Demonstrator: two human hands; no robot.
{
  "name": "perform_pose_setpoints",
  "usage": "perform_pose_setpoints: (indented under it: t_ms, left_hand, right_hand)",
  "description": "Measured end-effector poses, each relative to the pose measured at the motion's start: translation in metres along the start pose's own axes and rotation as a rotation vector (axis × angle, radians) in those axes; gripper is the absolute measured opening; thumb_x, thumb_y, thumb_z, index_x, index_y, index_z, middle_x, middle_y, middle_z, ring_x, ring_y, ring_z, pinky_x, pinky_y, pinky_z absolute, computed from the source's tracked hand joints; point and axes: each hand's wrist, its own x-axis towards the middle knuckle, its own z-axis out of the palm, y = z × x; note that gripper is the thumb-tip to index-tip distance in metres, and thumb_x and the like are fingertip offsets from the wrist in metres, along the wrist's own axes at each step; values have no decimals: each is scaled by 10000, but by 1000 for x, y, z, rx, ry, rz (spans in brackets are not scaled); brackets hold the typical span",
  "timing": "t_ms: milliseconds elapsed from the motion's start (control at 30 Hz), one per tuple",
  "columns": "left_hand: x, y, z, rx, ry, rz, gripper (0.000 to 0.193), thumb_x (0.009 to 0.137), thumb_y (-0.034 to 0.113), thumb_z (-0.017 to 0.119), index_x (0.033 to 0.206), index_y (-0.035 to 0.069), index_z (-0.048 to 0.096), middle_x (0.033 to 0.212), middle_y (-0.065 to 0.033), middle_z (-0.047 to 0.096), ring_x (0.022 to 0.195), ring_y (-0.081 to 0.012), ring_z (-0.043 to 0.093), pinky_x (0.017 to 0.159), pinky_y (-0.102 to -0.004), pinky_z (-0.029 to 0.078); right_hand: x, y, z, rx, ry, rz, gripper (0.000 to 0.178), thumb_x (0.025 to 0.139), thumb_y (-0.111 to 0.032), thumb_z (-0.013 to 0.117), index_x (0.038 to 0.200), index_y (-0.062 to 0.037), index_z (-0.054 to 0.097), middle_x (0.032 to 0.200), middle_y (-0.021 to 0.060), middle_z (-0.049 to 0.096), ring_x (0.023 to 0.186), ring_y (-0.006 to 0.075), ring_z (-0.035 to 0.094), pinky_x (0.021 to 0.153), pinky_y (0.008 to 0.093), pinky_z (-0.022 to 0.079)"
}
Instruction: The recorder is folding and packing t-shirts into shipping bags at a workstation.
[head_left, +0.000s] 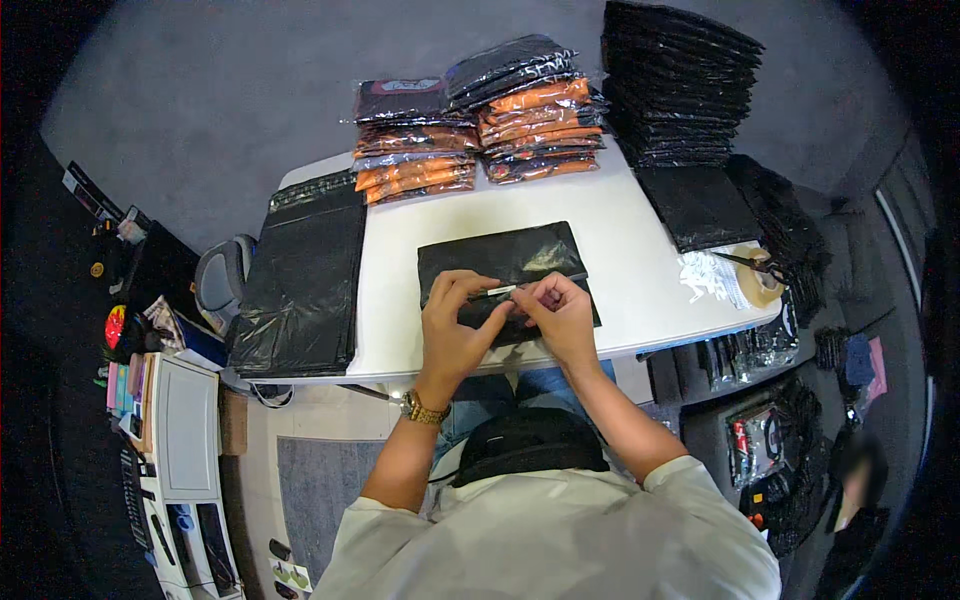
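Note:
A black plastic package (497, 255) lies flat in front of me on the white table. Over its near part is a small white strip (499, 291), perhaps a label. My left hand (457, 318) curves over the package's left side, its thumb and fingers apart and the fingertips by the strip's left end. My right hand (562, 318) is closed in a pinch at the strip's right end, close to the left thumb. The pinched end is hidden by the fingers.
Large black plastic bags (305, 280) lie at the table's left. Bagged orange and dark garments (420, 150) stand stacked at the far edge. Beyond the right side rises a tall black stack (680, 90). Scissors (755, 264) and a tape roll (762, 285) sit at the right corner.

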Motion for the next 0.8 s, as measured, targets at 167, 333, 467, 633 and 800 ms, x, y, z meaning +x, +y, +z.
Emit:
perform_pose_setpoints:
  t_ms: [167,333,467,633,800]
  left_hand:
    - [7,-1,4,-44,-35,-36,221,828,31,866,1027,19,771,1025,-105,708,917,-211,710,834,-323,580]
    - [13,-9,7,-57,-46,-50,100,869,29,827,954,6,778,923,-102,731,853,-193,705,786,-314,566]
    - [22,-11,2,-84,-67,-110,45,912,37,778,944,5,782,884,-105,732,811,-187,691,749,-313,546]
    - [33,-22,-4,-72,-161,-124,45,931,34,755,924,1,784,874,-107,731,799,-180,689,757,-311,547]
    - [38,-24,-3,-70,-218,-172,99,928,84,801,922,-14,787,879,-90,763,805,-152,709,754,-290,559]
  right_hand:
    - [5,7,-6,-53,8,17,251,947,-103,847,860,-67,614,807,-4,691,684,36,576,600,210,458]
    - [11,7,-10,-106,-12,56,215,973,-133,821,889,-59,638,813,7,701,702,53,625,605,219,489]
    - [14,8,-18,-182,-68,118,134,1007,-168,781,1025,-55,712,905,27,749,753,79,698,602,202,511]
    - [18,3,-28,-202,-111,161,186,1018,-187,763,1051,-6,734,949,70,787,780,81,701,621,239,527]
    - [22,1,-31,-288,-95,185,210,1006,-210,777,1031,-2,777,907,58,796,696,67,671,596,232,512]
